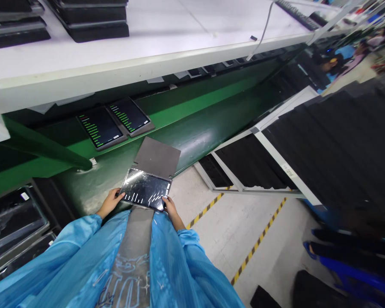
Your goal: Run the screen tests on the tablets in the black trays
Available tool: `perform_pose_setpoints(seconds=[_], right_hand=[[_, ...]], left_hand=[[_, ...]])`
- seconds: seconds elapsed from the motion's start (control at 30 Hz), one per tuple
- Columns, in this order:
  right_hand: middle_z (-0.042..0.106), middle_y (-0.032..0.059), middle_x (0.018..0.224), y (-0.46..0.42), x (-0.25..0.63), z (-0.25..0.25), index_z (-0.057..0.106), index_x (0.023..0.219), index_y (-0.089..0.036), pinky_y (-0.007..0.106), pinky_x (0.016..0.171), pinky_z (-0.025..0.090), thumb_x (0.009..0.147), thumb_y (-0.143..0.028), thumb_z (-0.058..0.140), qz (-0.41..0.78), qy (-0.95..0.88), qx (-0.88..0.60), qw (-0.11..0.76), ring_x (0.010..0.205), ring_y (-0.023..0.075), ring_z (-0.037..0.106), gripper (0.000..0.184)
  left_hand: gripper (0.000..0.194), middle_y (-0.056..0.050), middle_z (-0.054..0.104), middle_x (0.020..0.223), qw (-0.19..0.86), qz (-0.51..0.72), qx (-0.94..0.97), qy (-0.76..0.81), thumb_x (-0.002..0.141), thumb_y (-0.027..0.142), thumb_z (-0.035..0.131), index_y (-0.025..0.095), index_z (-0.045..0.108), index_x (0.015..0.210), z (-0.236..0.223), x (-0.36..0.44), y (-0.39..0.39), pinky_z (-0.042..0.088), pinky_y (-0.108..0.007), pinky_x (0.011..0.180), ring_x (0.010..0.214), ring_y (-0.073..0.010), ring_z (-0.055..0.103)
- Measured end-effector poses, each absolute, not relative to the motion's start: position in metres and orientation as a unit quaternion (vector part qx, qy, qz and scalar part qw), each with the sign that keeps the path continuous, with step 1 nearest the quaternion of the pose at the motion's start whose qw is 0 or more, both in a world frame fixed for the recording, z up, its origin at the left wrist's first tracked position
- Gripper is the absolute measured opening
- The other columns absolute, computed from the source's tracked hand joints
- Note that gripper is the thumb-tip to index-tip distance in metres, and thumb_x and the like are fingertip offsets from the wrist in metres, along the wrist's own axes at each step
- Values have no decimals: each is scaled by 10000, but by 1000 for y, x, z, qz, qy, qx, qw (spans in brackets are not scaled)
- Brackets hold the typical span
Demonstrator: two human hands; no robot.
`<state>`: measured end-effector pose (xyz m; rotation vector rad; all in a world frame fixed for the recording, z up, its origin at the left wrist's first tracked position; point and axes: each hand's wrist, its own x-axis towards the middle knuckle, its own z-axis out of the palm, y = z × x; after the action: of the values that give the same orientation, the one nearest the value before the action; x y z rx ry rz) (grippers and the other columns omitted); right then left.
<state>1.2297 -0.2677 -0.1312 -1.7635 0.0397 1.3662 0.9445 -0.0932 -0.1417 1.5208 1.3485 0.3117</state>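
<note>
Close to my body, a tablet [144, 188] with a dark, glossy screen and short light lines on it is held between both hands. My left hand [111, 201] grips its left edge, thumb over the front. At the lower right corner my right hand [171, 209] holds it the same way, fingers mostly hidden underneath. A grey flat cover [157, 156] lies just beyond the tablet's upper edge, folded open; whether the two are joined I cannot tell. Farther off, on the green ledge, rest two tablets [100, 127] [129, 115] showing rows of green lines.
A white bench [179, 47] runs above the green ledge [192, 109], with stacked black cases [96, 19] on top. More tablets [13, 218] sit in a tray at the left. To the right stands a white-framed rack [276, 158] of black items. Striped tape [256, 246] marks the floor; a person sits farther right.
</note>
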Motion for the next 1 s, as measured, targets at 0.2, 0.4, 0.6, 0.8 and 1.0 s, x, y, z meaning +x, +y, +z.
perform_pose_setpoints(seconds=[0.2, 0.4, 0.6, 0.8, 1.0], right_hand=[[735, 57, 1061, -266, 1229, -126, 628, 1069, -225, 318, 749, 551, 705, -449, 726, 553, 15, -705, 443, 948, 234, 703, 439], [734, 51, 1042, -264, 1229, -124, 624, 1043, -222, 327, 763, 552, 716, -424, 703, 556, 18, -701, 447, 948, 233, 699, 393], [733, 30, 988, -266, 1229, -118, 620, 1045, -234, 322, 775, 549, 693, -386, 690, 569, 17, -688, 451, 915, 223, 702, 390], [737, 19, 970, -269, 1229, -115, 599, 1065, -239, 348, 813, 548, 573, -243, 727, 587, 1, -668, 457, 926, 244, 698, 509], [726, 2, 965, -270, 1228, -111, 579, 1040, -250, 401, 923, 531, 437, -145, 787, 574, -21, -683, 451, 994, 266, 687, 646]], left_hand=[[593, -123, 636, 1080, 519, 131, 630, 563, 692, 696, 623, 192, 624, 1005, -140, 945, -93, 509, -463, 944, 1067, -305, 608], [632, -121, 637, 1054, 524, 139, 623, 564, 661, 733, 619, 189, 636, 982, -139, 945, -93, 493, -481, 971, 1059, -313, 603], [702, -123, 657, 1093, 547, 148, 585, 581, 701, 826, 476, 194, 660, 946, -141, 943, -92, 484, -490, 999, 1107, -313, 597], [748, -133, 678, 1119, 586, 140, 531, 596, 674, 850, 474, 192, 683, 964, -140, 940, -95, 557, -474, 890, 1091, -321, 625], [661, -138, 708, 1085, 622, 136, 479, 604, 728, 783, 500, 206, 708, 975, -135, 947, -93, 567, -459, 911, 1074, -313, 655]])
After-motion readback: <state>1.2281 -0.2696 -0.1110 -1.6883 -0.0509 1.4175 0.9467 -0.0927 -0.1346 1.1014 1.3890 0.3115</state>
